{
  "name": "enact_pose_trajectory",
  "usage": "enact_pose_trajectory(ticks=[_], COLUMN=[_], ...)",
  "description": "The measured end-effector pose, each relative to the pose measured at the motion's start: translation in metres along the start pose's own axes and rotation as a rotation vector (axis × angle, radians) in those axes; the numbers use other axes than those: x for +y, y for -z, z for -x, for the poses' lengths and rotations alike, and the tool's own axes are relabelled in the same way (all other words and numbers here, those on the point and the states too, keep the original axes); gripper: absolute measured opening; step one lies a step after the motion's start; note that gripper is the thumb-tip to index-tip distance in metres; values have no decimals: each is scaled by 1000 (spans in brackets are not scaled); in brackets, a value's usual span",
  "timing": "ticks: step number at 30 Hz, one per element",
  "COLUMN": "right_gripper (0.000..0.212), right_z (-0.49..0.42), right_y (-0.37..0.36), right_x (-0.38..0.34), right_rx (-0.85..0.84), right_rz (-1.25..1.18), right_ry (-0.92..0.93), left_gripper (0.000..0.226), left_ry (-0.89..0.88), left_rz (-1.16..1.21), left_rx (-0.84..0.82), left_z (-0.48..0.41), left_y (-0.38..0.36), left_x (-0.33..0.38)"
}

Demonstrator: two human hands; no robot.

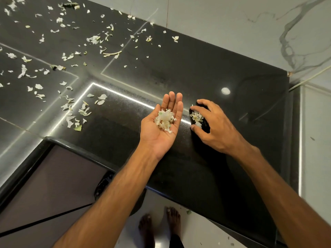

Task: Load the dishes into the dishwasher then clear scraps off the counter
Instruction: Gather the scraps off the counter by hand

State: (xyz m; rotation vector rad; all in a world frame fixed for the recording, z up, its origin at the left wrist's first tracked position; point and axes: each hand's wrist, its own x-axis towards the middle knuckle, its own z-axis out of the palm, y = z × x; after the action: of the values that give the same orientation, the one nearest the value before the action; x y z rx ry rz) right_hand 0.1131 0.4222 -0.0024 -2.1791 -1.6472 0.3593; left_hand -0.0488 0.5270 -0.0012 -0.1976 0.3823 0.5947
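Observation:
My left hand (162, 127) is held palm up over the black counter (232, 104), fingers straight, carrying a small heap of pale vegetable scraps (165, 120) in the palm. Just to its right, my right hand (213, 126) rests on the counter with fingers and thumb curved around a little pile of scraps (196, 118), touching it from both sides. Several more white and green scraps (78, 111) lie scattered over the counter's left and far parts.
The counter's rounded front edge (75, 145) runs diagonally below my arms. A dark bin with a black bag (105, 183) sits under my left forearm. My bare feet (161, 224) stand on the pale floor. A marble wall (250, 24) backs the counter.

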Motion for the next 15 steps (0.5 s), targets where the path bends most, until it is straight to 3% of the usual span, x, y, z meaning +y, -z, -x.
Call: enact_pose_trajectory(ticks=[4, 8, 15], right_gripper=[58, 59, 26], right_z=[-14, -25, 2], right_y=[3, -5, 4], right_x=[1, -8, 3], right_rx=[148, 81, 220], right_rz=[-51, -13, -29], right_ry=[35, 63, 137], left_gripper=[36, 36, 37], left_ry=[-6, -6, -6], left_rz=[-23, -15, -2], left_rx=[0, -1, -1], left_z=[0, 0, -1], left_y=[1, 2, 2], left_x=[-1, 0, 1])
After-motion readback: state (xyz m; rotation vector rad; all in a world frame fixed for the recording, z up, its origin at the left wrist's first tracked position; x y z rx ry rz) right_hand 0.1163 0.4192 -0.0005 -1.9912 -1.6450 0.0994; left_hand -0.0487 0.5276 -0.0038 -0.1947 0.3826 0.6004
